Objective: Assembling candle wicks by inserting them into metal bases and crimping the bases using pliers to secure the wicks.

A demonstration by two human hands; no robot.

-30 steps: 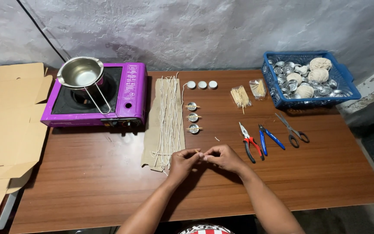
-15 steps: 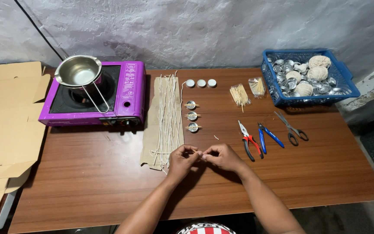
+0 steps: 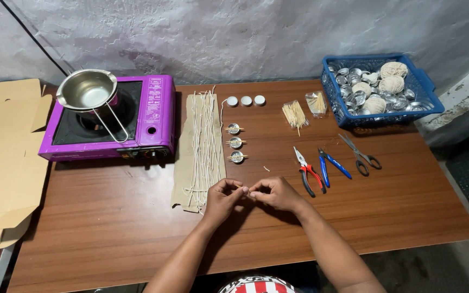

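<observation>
My left hand (image 3: 222, 198) and my right hand (image 3: 274, 192) meet fingertip to fingertip over the wooden table (image 3: 109, 228), pinching a small pale piece between them; it looks like a short wick or stick, too small to tell which. Just left of my hands lies a cardboard strip (image 3: 183, 173) covered with several long white wicks (image 3: 204, 144). Beyond my hands stand three small metal cups with sticks across them (image 3: 236, 142).
A purple portable stove (image 3: 153, 116) carries a steel pot (image 3: 86, 89) at the back left. Red pliers (image 3: 308, 171), blue pliers (image 3: 329, 165) and scissors (image 3: 360, 154) lie right. A blue basket (image 3: 424, 100) holds metal cups and string balls. Flat cardboard (image 3: 6, 152) overhangs the left edge.
My hands stay together at the same spot; only the fingers shift slightly around the small piece.
</observation>
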